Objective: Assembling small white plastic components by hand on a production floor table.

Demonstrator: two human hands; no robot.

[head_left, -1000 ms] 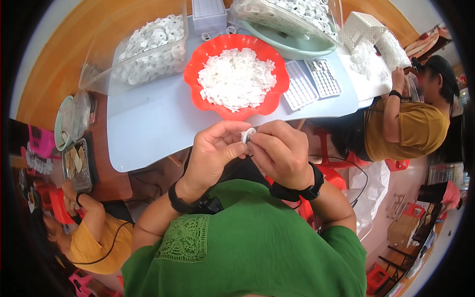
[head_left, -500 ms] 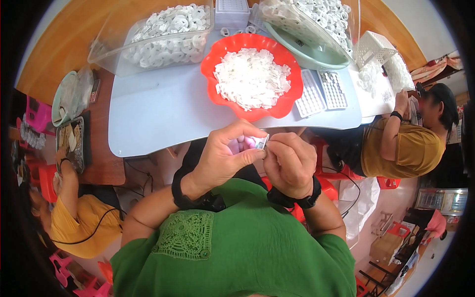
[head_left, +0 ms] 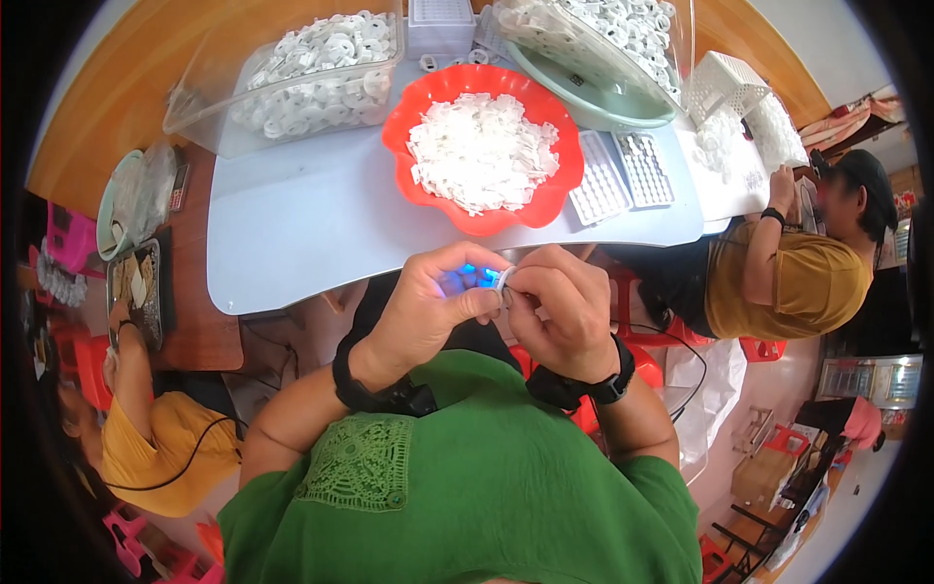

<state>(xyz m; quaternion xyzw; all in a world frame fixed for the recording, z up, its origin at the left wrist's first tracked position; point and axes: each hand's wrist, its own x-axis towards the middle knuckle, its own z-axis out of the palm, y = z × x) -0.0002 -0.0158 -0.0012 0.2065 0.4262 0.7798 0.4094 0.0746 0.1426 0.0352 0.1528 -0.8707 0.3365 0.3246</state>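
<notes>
Between my two hands is a small round white part (head_left: 504, 280), held just off the table's near edge. Blue light glows from its left side onto the fingers. My left hand (head_left: 433, 297) pinches it between thumb and forefinger, the other fingers curled behind. My right hand (head_left: 564, 310) is closed at its right side, fingertips touching it; whether a smaller piece is in those fingers is hidden. Just beyond the hands a red scalloped bowl (head_left: 399, 175) holds a heap of small flat translucent white pieces (head_left: 486, 151).
A clear bin (head_left: 195, 112) of white round parts stands back left. Another clear bin (head_left: 623, 68) leans over a pale green basin (head_left: 593, 112) at the back right. White trays (head_left: 600, 185) lie right of the bowl. One person works at right, another at left.
The white part has turned between my fingers, and a bright blue light now shows where only a faint pinkish glow was. The view has shifted slightly.
</notes>
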